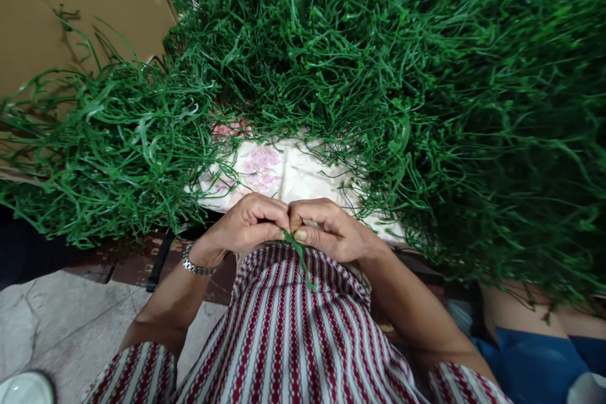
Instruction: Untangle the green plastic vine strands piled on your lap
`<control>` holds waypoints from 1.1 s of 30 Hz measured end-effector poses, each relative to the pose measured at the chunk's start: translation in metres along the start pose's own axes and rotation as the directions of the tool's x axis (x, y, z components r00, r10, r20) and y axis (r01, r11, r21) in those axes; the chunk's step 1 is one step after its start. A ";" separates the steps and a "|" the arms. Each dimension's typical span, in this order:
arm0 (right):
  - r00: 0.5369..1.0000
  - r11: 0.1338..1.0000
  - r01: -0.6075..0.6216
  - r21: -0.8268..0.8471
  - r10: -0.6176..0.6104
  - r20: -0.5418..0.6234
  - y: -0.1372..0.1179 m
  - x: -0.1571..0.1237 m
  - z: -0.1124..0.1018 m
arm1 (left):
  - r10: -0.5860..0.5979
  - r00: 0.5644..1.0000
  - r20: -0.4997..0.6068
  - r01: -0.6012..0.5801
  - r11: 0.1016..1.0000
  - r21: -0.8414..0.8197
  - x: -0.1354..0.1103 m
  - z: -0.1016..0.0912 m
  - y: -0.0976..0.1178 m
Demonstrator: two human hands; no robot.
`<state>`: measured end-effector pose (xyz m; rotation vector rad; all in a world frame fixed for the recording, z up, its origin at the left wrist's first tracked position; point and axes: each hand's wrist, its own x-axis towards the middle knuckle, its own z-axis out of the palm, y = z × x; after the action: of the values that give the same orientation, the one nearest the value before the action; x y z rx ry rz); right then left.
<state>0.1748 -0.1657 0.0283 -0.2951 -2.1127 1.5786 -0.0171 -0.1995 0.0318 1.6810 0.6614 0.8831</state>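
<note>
My left hand (249,224) and my right hand (329,227) meet in front of my chest, fingers curled and knuckles touching. Together they pinch a small green plastic sprig (299,254) that hangs down between the thumbs over my striped shirt. A metal watch band circles my left wrist. Just beyond the hands lies a huge heap of green artificial grass strands (426,88), spread over a floral cloth (279,170).
A smaller bundle of the same green strands (104,145) lies to the left. A brown cardboard box (71,6) stands at the back left. Grey stone floor (71,322) shows at lower left. Another person's leg and blue clothing (525,347) are at lower right.
</note>
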 end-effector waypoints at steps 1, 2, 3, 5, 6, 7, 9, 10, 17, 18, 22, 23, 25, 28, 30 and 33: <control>1.000 1.000 -0.004 0.024 0.003 0.014 0.000 0.000 0.001 | 0.011 1.000 0.015 -0.011 1.000 -0.015 0.000 -0.001 0.000; 1.000 0.999 -0.006 0.035 0.005 0.030 0.000 0.000 0.001 | 0.022 0.999 0.033 -0.021 1.000 -0.021 0.000 -0.002 0.000; 0.999 0.999 -0.008 0.037 0.007 0.048 0.001 0.000 0.001 | 0.031 0.998 0.051 -0.030 0.999 -0.022 0.000 -0.003 0.000; 0.997 0.999 -0.012 0.044 0.009 0.075 0.001 0.000 0.002 | 0.046 0.995 0.089 -0.045 0.999 -0.022 0.000 -0.005 0.001; 0.996 0.998 -0.015 0.056 0.010 0.085 0.001 0.000 0.002 | 0.051 0.993 0.106 -0.049 0.998 -0.026 0.001 -0.005 0.001; 0.995 0.997 -0.019 0.071 0.012 0.094 0.000 0.000 0.003 | 0.053 0.991 0.124 -0.049 0.998 -0.034 0.001 -0.006 0.002; 0.994 0.995 -0.026 0.100 0.015 0.110 0.001 0.000 0.004 | 0.048 0.987 0.154 -0.039 0.997 -0.061 0.002 -0.006 0.003; 0.993 0.994 -0.024 0.111 0.011 0.117 0.001 0.000 0.005 | 0.045 0.984 0.170 -0.033 0.997 -0.075 0.002 -0.006 0.003; 0.980 0.980 0.069 0.189 -0.102 0.173 -0.008 -0.006 0.002 | 0.064 0.987 0.147 -0.030 0.975 -0.220 -0.007 -0.022 0.004; 0.981 0.979 0.080 0.186 -0.111 0.159 -0.012 -0.008 -0.002 | 0.069 0.996 0.064 -0.052 0.969 -0.243 -0.009 -0.025 0.004; 0.991 0.996 0.085 -0.032 -0.088 -0.105 -0.027 -0.012 -0.019 | -0.056 0.980 -0.191 0.023 0.985 -0.169 -0.009 -0.024 0.003; 0.976 0.993 0.092 -0.075 -0.105 -0.191 -0.031 -0.012 -0.023 | -0.093 0.967 -0.236 0.057 0.986 -0.155 -0.007 -0.020 0.003; 0.929 0.989 0.087 -0.120 -0.124 -0.349 -0.036 -0.010 -0.026 | -0.140 0.935 -0.327 0.094 0.984 -0.151 -0.001 -0.011 0.002; 0.879 0.961 -0.016 -0.275 -0.117 -0.462 -0.038 -0.004 -0.021 | -0.167 0.901 -0.401 0.131 0.985 -0.116 0.004 0.001 0.000; 0.899 0.897 -0.050 -0.439 -0.152 -0.412 -0.032 0.001 -0.014 | -0.174 0.891 -0.419 0.164 0.985 -0.060 0.005 0.007 -0.001; 0.931 0.830 0.000 -0.558 -0.204 -0.302 -0.017 0.007 -0.002 | -0.168 0.860 -0.482 0.190 0.982 -0.004 0.004 0.015 -0.003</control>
<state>0.1717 -0.1665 0.0465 -0.5944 -2.1983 0.7433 -0.0021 -0.2036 0.0279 1.4095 1.1632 1.1699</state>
